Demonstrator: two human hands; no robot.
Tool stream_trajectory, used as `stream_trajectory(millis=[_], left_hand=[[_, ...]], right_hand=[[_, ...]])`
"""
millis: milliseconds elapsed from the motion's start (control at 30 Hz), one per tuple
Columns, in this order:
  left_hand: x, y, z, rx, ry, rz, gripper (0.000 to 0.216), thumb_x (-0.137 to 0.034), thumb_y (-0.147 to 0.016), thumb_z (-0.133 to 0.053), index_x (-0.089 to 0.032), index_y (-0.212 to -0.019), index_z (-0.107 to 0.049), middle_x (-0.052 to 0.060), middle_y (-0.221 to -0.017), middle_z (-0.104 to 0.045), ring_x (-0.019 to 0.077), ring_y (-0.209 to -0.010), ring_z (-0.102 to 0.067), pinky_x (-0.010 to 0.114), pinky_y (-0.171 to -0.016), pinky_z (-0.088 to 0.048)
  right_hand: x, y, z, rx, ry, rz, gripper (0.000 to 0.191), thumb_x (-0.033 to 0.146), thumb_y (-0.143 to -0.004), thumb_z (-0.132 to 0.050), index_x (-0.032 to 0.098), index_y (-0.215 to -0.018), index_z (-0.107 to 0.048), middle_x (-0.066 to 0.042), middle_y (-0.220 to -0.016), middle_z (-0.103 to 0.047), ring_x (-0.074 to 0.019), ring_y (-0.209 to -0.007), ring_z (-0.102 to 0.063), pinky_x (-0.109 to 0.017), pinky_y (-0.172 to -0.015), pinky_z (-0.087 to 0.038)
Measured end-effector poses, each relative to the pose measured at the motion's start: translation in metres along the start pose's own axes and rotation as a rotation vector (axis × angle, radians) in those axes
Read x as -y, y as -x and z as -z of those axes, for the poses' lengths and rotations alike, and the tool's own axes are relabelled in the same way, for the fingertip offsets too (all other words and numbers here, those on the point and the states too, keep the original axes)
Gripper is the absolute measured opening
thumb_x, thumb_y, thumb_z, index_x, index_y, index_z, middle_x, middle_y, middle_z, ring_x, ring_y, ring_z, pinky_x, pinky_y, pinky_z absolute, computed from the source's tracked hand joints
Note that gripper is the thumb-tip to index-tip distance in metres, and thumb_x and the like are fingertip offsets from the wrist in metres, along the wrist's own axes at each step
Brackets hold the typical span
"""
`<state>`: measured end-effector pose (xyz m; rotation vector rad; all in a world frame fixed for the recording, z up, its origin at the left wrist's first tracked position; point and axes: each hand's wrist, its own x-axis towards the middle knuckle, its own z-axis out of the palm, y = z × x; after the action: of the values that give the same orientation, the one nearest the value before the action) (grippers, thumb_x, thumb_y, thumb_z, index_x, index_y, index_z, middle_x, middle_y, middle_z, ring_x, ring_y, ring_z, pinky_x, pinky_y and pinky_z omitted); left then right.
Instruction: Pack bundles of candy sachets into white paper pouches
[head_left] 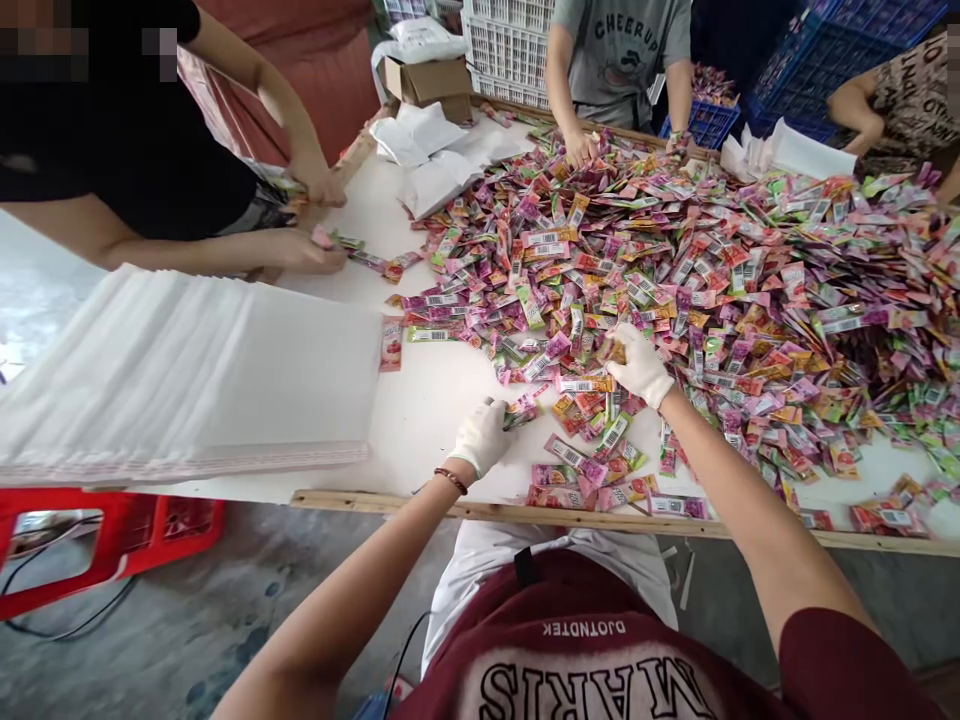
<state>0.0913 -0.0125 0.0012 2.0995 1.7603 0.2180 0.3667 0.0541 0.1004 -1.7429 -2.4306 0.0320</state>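
Left hand (480, 436): white-gloved, fingers closed around a few candy sachets (523, 408), resting on the white tabletop (427, 400) near its front edge.
Right hand (639, 365): gloved, fingers pinched on an orange sachet (615, 352) at the pile's near edge.
Sachet pile (720, 270): spreads from 12 to 3 o'clock of the hands.
White bag stack (195, 375): at 9 o'clock.
Co-workers' hands (304, 250): across the tabletop, 10 to 1 o'clock.

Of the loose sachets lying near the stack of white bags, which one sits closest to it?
The pink upright sachet touching the right edge of the stack of white flat bags. It lies alone on the white table, left of the main heap of sachets.
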Motion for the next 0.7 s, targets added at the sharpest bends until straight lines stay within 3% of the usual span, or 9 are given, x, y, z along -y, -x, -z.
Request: stream_trajectory(millis=[67,167,333,467,600,700], left_hand=[[0.009,0.006,0.004,-0.009,-0.113,-0.065,0.021,-0.023,-0.082,-0.060,-0.016,-0.102,-0.062,0.016,-0.113,-0.061,0.0308,-0.101,-0.062,0.040,-0.084,-0.049],[0.007,0.010,0.005,-0.025,-0.218,-0.140,0.021,-0.019,-0.087,-0.052,-0.017,-0.107,-0.060,0.016,-0.112,-0.062,0.0312,-0.101,-0.062,0.042,-0.084,-0.048],[-0.018,-0.022,0.015,-0.160,-0.008,-0.153,0.029,-0.021,-0.090,-0.050,-0.017,-0.119,-0.053,0.015,-0.111,-0.066,0.0296,-0.104,-0.063,0.041,-0.090,-0.047],[-0.043,-0.071,0.028,-0.269,0.255,-0.073,0.046,-0.025,-0.085,-0.059,-0.015,-0.129,-0.049,0.017,-0.120,-0.064,0.0296,-0.112,-0.061,0.039,-0.094,-0.047],[-0.055,-0.098,0.036,-0.192,0.349,0.017,0.026,-0.024,-0.078,-0.067,-0.016,-0.102,-0.064,0.012,-0.101,-0.069,0.0273,-0.097,-0.065,0.036,-0.087,-0.050],[-0.038,-0.093,0.047,-0.233,0.417,0.013,0.015,-0.028,-0.080,-0.064,-0.016,-0.089,-0.065,0.008,-0.096,-0.068,0.0195,-0.086,-0.063,0.029,-0.079,-0.051]], right_hand=[[0.002,0.012,0.008,-0.059,-0.103,-0.023,0.040,0.027,-0.090,-0.051,0.013,-0.128,-0.052,-0.012,-0.118,-0.065,-0.0249,-0.105,-0.062,-0.034,-0.089,-0.049],[0.015,0.017,0.012,0.100,-0.110,-0.082,0.050,0.027,-0.090,-0.051,0.017,-0.139,-0.043,-0.008,-0.099,-0.071,-0.0233,-0.082,-0.066,-0.032,-0.072,-0.049],[0.038,0.000,-0.013,0.291,0.109,-0.035,0.051,0.029,-0.088,-0.059,0.020,-0.137,-0.048,-0.013,-0.120,-0.068,-0.0263,-0.103,-0.065,-0.034,-0.083,-0.049],[0.042,-0.006,-0.035,0.335,0.173,-0.047,0.043,0.026,-0.085,-0.061,0.019,-0.127,-0.057,-0.015,-0.116,-0.069,-0.0292,-0.103,-0.066,-0.039,-0.086,-0.049],[0.034,0.004,-0.040,0.299,0.157,-0.054,0.045,0.024,-0.084,-0.061,0.019,-0.129,-0.057,-0.013,-0.121,-0.066,-0.0262,-0.105,-0.065,-0.035,-0.089,-0.049],[0.023,0.018,-0.035,0.246,0.106,-0.055,0.043,0.028,-0.087,-0.058,0.018,-0.129,-0.058,-0.012,-0.127,-0.063,-0.0227,-0.108,-0.063,-0.031,-0.091,-0.049]])
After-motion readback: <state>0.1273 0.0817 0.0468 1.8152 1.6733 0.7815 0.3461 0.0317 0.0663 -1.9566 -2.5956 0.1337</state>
